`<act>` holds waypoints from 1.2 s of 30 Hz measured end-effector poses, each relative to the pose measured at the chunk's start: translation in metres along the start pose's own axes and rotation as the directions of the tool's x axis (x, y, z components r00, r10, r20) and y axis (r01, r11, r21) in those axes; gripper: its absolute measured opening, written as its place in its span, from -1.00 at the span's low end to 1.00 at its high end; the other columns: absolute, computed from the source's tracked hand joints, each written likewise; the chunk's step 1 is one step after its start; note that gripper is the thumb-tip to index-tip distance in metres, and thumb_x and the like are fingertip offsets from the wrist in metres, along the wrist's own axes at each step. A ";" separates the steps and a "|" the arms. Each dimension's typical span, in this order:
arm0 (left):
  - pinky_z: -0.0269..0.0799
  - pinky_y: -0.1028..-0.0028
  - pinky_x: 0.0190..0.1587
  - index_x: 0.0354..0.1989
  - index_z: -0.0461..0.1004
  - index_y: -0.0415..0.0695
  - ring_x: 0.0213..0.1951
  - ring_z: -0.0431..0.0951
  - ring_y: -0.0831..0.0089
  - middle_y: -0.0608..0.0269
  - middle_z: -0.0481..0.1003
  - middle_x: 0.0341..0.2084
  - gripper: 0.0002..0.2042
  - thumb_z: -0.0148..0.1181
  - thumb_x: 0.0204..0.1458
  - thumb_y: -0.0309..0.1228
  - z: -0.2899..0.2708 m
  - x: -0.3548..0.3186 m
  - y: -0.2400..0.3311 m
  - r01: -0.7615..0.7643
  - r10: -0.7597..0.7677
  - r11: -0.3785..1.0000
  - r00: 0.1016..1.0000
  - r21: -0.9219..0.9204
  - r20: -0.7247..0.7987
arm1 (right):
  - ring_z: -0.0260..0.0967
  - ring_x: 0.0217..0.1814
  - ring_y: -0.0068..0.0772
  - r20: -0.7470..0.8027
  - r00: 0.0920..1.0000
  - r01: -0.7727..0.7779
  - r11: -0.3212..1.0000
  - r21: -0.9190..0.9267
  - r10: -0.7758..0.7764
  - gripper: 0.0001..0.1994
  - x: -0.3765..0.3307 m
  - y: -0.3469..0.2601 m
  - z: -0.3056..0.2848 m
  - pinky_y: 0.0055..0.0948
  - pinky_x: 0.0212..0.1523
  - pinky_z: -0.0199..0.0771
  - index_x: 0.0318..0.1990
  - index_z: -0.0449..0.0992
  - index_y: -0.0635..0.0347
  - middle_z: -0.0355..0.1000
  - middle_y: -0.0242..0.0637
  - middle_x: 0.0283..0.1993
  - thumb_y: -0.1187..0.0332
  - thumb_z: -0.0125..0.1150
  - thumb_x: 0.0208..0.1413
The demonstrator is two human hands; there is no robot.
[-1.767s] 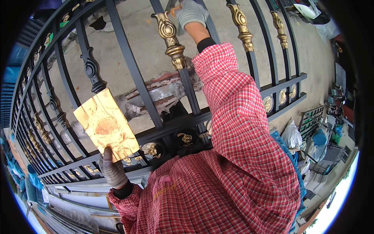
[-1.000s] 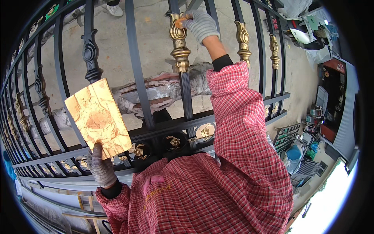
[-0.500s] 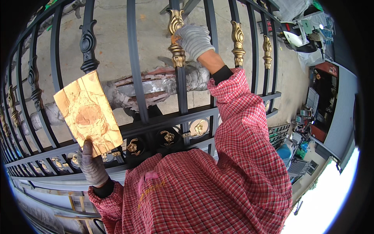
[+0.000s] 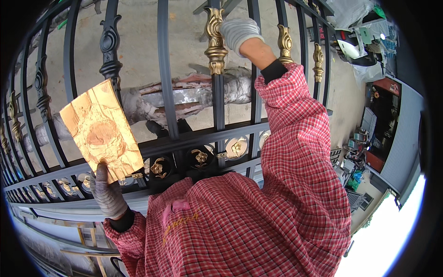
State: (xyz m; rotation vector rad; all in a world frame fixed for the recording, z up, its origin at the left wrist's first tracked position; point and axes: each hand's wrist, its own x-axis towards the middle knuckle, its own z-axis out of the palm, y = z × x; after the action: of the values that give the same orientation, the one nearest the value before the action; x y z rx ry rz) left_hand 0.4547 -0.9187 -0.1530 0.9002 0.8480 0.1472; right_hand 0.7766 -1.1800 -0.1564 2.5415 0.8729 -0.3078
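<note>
My left hand (image 4: 107, 194), in a grey knit glove, grips the lower edge of a gold-smeared flat board (image 4: 101, 131) held up against a black iron fence (image 4: 162, 69). My right hand (image 4: 239, 32), in a white glove, reaches up with fingers closed next to a gold-painted ornament (image 4: 215, 41) on a vertical bar; whether it holds a tool is hidden. Gold flower medallions (image 4: 199, 158) sit in the fence's lower rail. Both arms wear a red checked shirt.
Through the bars lies a concrete floor with a wrapped silver bundle (image 4: 198, 94). More gold ornaments (image 4: 286, 42) top bars to the right. Clutter, shelves and a red-framed doorway (image 4: 383, 115) stand at the right edge.
The view has closed in on the fence and shifted. My right hand stays at the gold ornament, and the board in my left hand sits a little higher and further left.
</note>
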 end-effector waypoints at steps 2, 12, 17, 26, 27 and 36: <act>0.21 0.43 -0.03 -0.04 0.21 -0.33 -0.13 0.36 0.40 0.16 0.33 -0.15 -0.50 0.14 -0.13 -0.29 0.001 0.000 -0.001 0.016 -0.016 1.000 1.000 -0.013 -0.002 | 0.37 -0.41 -0.14 -0.138 0.990 0.043 0.981 0.187 -0.017 -0.93 -0.009 0.013 0.011 -0.32 -0.41 0.36 -0.54 0.50 0.08 0.39 -0.18 -0.55 0.35 0.16 -0.25; 0.17 0.44 0.00 -0.07 0.26 -0.32 -0.10 0.34 0.42 0.19 0.35 -0.15 -0.51 0.15 -0.13 -0.24 -0.002 -0.001 0.003 -0.029 0.031 0.998 0.999 0.063 -0.020 | 0.41 -0.38 -0.21 -0.311 0.950 -0.004 0.993 -0.120 -0.033 -0.90 0.008 -0.008 0.009 -0.36 -0.43 0.41 -0.50 0.50 0.18 0.43 -0.19 -0.45 0.47 0.15 -0.29; 0.17 0.42 -0.01 -0.05 0.23 -0.31 -0.10 0.34 0.40 0.17 0.34 -0.14 -0.49 0.14 -0.13 -0.24 0.002 0.002 0.002 0.007 -0.010 0.998 0.999 0.069 0.034 | 0.39 -0.38 -0.21 -0.466 0.835 0.072 0.781 0.621 0.293 -0.82 -0.020 0.017 0.043 -0.35 -0.37 0.38 -0.41 0.48 0.16 0.42 -0.18 -0.41 0.36 0.19 -0.26; 0.10 0.43 0.04 -0.03 0.23 -0.31 -0.05 0.30 0.39 0.17 0.31 -0.10 -0.46 0.11 -0.12 -0.18 0.023 0.004 0.003 0.000 -0.021 0.987 0.991 0.162 0.129 | 0.36 -0.42 -0.22 -0.288 0.844 0.003 0.532 0.847 0.453 -0.78 -0.053 0.022 0.076 -0.40 -0.39 0.34 -0.36 0.47 0.22 0.41 -0.11 -0.45 0.39 0.20 -0.24; 0.09 0.43 0.05 -0.03 0.22 -0.31 -0.05 0.30 0.39 0.17 0.31 -0.10 -0.46 0.11 -0.12 -0.18 0.027 0.003 0.003 0.009 -0.033 0.985 0.990 0.171 0.135 | 0.36 -0.43 -0.21 -0.356 0.815 0.046 0.562 0.826 0.457 -0.79 -0.049 0.013 0.075 -0.39 -0.40 0.34 -0.36 0.47 0.22 0.41 -0.10 -0.45 0.38 0.20 -0.24; 0.19 0.42 0.00 -0.02 0.21 -0.27 -0.08 0.33 0.38 0.17 0.33 -0.13 -0.47 0.14 -0.14 -0.22 0.035 0.001 0.002 0.067 -0.082 0.986 0.992 0.153 0.095 | 0.36 -0.36 -0.15 -0.331 0.787 0.064 0.465 0.883 0.520 -0.80 -0.047 0.003 0.057 -0.33 -0.32 0.34 -0.42 0.46 0.21 0.40 -0.13 -0.46 0.37 0.23 -0.29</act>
State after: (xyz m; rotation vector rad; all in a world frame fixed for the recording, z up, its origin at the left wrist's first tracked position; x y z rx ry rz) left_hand 0.4807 -0.9395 -0.1408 1.0058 0.8048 -0.0278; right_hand 0.7385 -1.2336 -0.1896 3.8305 0.5461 0.2257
